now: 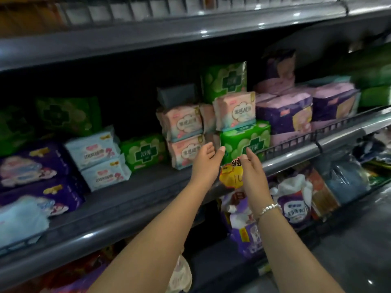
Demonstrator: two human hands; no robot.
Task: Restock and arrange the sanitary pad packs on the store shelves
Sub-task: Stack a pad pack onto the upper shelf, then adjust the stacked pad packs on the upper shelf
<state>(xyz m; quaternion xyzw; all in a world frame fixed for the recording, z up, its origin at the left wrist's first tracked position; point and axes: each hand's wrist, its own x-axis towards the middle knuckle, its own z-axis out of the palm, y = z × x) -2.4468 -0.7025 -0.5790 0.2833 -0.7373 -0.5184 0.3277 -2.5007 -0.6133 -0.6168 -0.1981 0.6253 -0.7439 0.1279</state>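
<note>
Both my hands reach toward the middle shelf (131, 199). My left hand (206, 161) is open, its fingers near the lower pink pad pack (186, 151), apart from it. My right hand (252, 170) is open with straight fingers in front of a green pad pack (245, 140) at the shelf's front edge. A pink pack (233, 111) lies on top of that green pack. Another pink pack (183, 122) tops the left stack. A taller green pack (225, 80) stands behind. Neither hand holds anything.
Purple packs (283, 115) fill the shelf to the right, light blue packs (96, 159) and a small green pack (143, 152) sit left. A yellow price tag (229, 174) hangs on the rail. The lower shelf holds purple and white packs (294, 206).
</note>
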